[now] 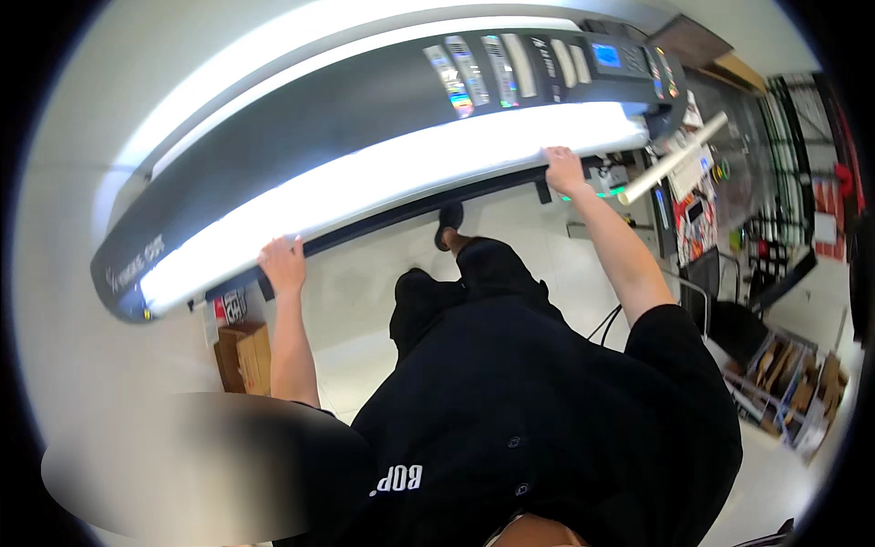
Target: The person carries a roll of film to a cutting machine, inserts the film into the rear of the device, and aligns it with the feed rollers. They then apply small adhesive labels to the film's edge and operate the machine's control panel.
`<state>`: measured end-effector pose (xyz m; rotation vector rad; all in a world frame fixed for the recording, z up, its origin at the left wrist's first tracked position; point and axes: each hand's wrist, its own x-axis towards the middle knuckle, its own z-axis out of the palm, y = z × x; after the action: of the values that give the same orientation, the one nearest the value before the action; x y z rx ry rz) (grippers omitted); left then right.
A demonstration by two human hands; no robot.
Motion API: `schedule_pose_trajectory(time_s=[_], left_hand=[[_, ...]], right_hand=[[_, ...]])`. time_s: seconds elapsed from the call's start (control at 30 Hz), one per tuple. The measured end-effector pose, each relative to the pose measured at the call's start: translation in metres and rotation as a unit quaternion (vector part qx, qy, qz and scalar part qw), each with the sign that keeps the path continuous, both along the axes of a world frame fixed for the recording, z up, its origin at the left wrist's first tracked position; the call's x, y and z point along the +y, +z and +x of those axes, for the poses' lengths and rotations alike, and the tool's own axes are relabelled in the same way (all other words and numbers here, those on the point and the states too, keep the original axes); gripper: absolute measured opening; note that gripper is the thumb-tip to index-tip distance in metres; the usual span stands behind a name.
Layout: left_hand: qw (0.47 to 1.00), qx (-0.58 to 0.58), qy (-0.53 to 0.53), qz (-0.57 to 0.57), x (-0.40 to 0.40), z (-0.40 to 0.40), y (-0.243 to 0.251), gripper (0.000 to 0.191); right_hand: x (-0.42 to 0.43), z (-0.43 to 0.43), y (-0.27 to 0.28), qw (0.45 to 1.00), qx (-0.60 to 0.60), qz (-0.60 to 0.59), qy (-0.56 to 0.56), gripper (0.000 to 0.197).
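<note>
A long dark cutting plotter or wide-format printer (328, 130) stretches across the front of me, with a small lit blue screen (606, 55) near its right end. Along its front runs a bright white band of sheet material (383, 174), glaring under the light. My left hand (281, 263) is at the lower edge of this white sheet, towards its left part, fingers over the edge. Further right, my right hand (566, 169) has its fingers curled on the same edge. Both arms reach forward. The undersides of the hands are hidden.
A dark stand bar (410, 210) runs below the sheet. A pale tube (673, 158) lies at right by a cluttered table (697, 219). Behind it are a chair (718, 308) and a rack of rolls (786, 143). Cardboard boxes (249, 359) stand below left; a crate (779, 383) sits right.
</note>
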<state>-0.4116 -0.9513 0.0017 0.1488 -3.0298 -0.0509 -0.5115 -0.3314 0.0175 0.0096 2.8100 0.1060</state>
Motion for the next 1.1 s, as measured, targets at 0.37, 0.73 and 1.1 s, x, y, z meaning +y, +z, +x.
schedule_pose_trajectory(time_s=[0.37,0.73,1.1], left_hand=[[0.852,0.155,0.429,0.256,0.063,-0.050,-0.026,0.037],[0.281,-0.042,0.517,0.807,0.086,-0.033,-0.055,0.022],[0.334,0.015,0.514,0.790,0.158,-0.052,-0.049,0.025]], right_hand=[[-0.009,0.031,0.022,0.985,0.140,-0.071,0.075,0.042],[0.061,-0.026,0.065,0.921,-0.101,-0.288,0.240,0.053],[0.254,-0.501,0.079,0.892,0.011,-0.451,-0.033,0.036]])
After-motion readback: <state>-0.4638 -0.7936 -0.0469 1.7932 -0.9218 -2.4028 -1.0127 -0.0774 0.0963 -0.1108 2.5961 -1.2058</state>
